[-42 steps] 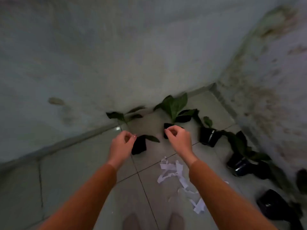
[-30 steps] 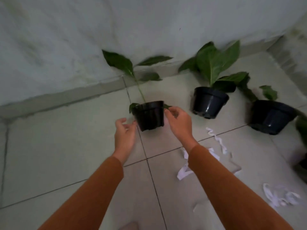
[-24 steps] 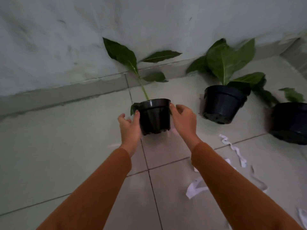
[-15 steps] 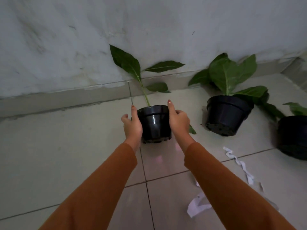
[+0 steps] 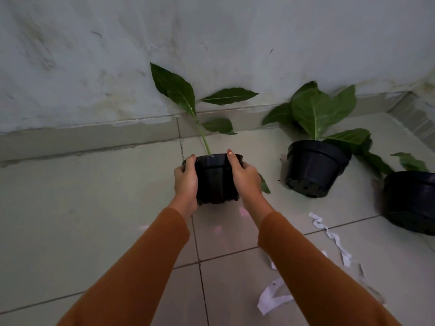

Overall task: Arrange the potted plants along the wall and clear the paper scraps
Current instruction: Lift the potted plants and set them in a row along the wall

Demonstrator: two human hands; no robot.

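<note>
A small black pot (image 5: 214, 180) with a thin-stemmed, few-leaved plant stands on the tiled floor, a short way out from the wall. My left hand (image 5: 186, 182) grips its left side and my right hand (image 5: 246, 178) grips its right side, fingertips reaching the rim. A second black pot (image 5: 314, 168) with broad green leaves sits to the right, tilted toward me. A third black pot (image 5: 410, 201) is cut off by the right edge. White paper scraps (image 5: 329, 234) lie on the tiles to the lower right, and more paper strips (image 5: 270, 300) lie beside my right sleeve.
The pale wall (image 5: 211, 43) with a grey skirting (image 5: 94, 135) runs across the far side and meets a side wall in the corner (image 5: 409, 95) at the right. Bare floor tiles (image 5: 82, 208) stretch to the left of the held pot.
Both hands came in from either side and closed around the small pot. The view has moved in closer and lower toward the plants.
</note>
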